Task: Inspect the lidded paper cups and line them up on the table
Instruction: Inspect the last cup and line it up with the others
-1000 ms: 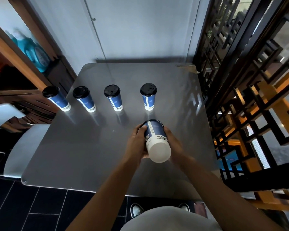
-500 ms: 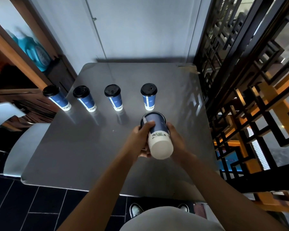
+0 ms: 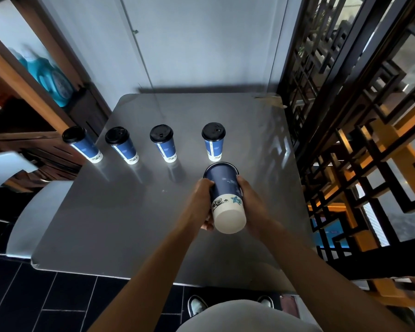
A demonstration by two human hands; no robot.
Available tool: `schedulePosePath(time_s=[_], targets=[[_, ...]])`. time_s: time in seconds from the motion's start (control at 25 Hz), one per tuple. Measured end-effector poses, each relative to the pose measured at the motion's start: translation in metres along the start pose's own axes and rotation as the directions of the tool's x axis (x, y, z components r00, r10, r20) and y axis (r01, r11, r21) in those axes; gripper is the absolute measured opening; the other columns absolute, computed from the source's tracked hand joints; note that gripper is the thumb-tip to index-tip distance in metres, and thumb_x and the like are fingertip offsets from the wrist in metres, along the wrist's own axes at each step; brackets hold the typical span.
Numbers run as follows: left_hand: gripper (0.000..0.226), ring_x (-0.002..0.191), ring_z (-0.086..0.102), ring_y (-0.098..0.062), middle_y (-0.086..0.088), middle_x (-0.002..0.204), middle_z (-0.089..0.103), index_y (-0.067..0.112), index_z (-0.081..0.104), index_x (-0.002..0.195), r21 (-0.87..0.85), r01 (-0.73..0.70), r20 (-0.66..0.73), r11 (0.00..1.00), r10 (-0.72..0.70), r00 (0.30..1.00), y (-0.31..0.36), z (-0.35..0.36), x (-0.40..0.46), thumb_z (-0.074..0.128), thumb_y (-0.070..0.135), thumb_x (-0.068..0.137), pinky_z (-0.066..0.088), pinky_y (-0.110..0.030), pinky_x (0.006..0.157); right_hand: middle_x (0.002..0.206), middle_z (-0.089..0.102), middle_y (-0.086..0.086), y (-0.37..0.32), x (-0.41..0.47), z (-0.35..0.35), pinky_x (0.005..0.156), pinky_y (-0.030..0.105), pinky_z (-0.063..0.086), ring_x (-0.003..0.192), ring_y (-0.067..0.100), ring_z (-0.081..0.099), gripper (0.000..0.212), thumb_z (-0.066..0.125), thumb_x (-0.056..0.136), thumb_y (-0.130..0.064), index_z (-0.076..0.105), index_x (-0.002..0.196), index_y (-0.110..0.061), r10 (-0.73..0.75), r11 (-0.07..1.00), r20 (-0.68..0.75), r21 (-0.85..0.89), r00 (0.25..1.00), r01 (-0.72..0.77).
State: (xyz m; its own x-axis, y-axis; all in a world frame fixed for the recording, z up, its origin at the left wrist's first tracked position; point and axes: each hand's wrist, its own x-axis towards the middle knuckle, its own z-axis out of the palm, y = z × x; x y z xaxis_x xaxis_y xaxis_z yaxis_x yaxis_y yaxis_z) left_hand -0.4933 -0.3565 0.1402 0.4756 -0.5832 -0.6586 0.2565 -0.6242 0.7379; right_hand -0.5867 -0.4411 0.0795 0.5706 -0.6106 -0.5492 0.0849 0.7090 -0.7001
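Fifth cup is gripped by both hands, left hand and right hand wrapped round its sides, tipped so the white base faces the camera, held above the table just at 6 o'clock of the rightmost standing cup. Four lidded cups are lined up across; the leftmost cup sits at the table's 9 o'clock edge. Bare tabletop is seen at 3 o'clock up to the lattice screen, and at 7 o'clock.

Four cups in a row — fifth cup nearer, rightmost.
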Motion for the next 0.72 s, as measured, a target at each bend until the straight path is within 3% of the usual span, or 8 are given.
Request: schedulePosePath(time_s=[0.16,0.24,0.32,0.4,0.48,0.56,0.72], targets=[[0.069,0.071,0.072,-0.026,-0.012,0.099,0.075,0.03,0.047,0.132,0.042,-0.167,-0.018,0.985,0.168,0.986,0.003,-0.001,-0.003,0.05,0.074,0.079,0.054,-0.034,0.056,0.122,0.07,0.027,-0.005,0.002,-0.002,0.065,0.039,0.06,0.082,0.033,0.075,0.07,0.053,0.093,-0.061,0.057,0.138,-0.008,-0.021,0.999,0.014,-0.047,1.0,0.022],[0.079,0.076,0.074,-0.029,-0.013,0.101,0.077,0.026,0.054,0.131,-0.087,-0.148,-0.017,0.985,0.147,0.989,0.005,-0.001,-0.001,0.061,0.071,0.066,0.056,-0.04,0.064,0.12,0.071,0.027,-0.006,0.005,-0.003,0.07,0.045,0.062,0.086,0.035,0.075,0.062,0.049,0.098,-0.056,0.061,0.135,-0.008,-0.003,1.0,0.026,-0.023,1.0,0.004],[0.09,0.085,0.074,-0.032,-0.019,0.109,0.077,0.02,0.062,0.129,-0.263,-0.063,0.018,0.963,0.071,0.997,0.006,-0.002,0.002,0.063,0.072,0.056,0.057,-0.037,0.066,0.125,0.068,0.03,-0.008,0.003,0.002,0.084,0.06,0.058,0.098,0.041,0.07,0.059,0.051,0.098,-0.053,0.062,0.135,-0.009,0.03,0.999,0.044,0.027,0.999,-0.031],[0.081,0.086,0.074,-0.03,-0.019,0.111,0.077,0.019,0.065,0.127,-0.286,-0.041,0.023,0.957,0.05,0.998,0.006,-0.002,0.005,0.06,0.071,0.064,0.054,-0.031,0.062,0.124,0.069,0.029,-0.009,0.002,0.005,0.079,0.067,0.056,0.096,0.043,0.07,0.056,0.053,0.097,-0.051,0.061,0.136,-0.012,0.06,0.995,0.053,0.081,0.997,-0.065],[0.065,0.083,0.074,-0.026,-0.016,0.11,0.078,0.021,0.065,0.126,-0.281,-0.024,0.019,0.959,0.03,0.999,0.004,-0.001,0.007,0.056,0.066,0.08,0.054,-0.03,0.061,0.109,0.074,0.024,-0.01,0.003,0.004,0.062,0.055,0.06,0.081,0.037,0.074,0.052,0.05,0.099,-0.048,0.061,0.134,-0.011,0.065,0.993,0.061,0.099,0.996,-0.07],[0.058,0.083,0.074,-0.026,-0.016,0.111,0.078,0.021,0.064,0.126,-0.263,-0.025,0.019,0.965,0.031,0.999,0.003,-0.001,0.008,0.054,0.063,0.086,0.055,-0.031,0.063,0.103,0.074,0.022,-0.008,0.003,0.001,0.056,0.043,0.06,0.073,0.031,0.075,0.054,0.047,0.101,-0.046,0.059,0.136,-0.007,0.061,0.993,0.051,0.096,0.997,-0.066],[0.044,0.072,0.073,-0.023,-0.01,0.093,0.076,0.022,0.06,0.125,-0.193,-0.069,-0.029,0.979,0.065,0.997,0.004,-0.003,0.005,0.047,0.053,0.097,0.055,-0.034,0.066,0.128,0.066,0.028,-0.006,0.006,0.003,0.068,0.046,0.062,0.088,0.035,0.074,0.065,0.057,0.093,-0.051,0.052,0.142,-0.008,0.006,0.998,0.036,0.063,0.999,-0.009]])
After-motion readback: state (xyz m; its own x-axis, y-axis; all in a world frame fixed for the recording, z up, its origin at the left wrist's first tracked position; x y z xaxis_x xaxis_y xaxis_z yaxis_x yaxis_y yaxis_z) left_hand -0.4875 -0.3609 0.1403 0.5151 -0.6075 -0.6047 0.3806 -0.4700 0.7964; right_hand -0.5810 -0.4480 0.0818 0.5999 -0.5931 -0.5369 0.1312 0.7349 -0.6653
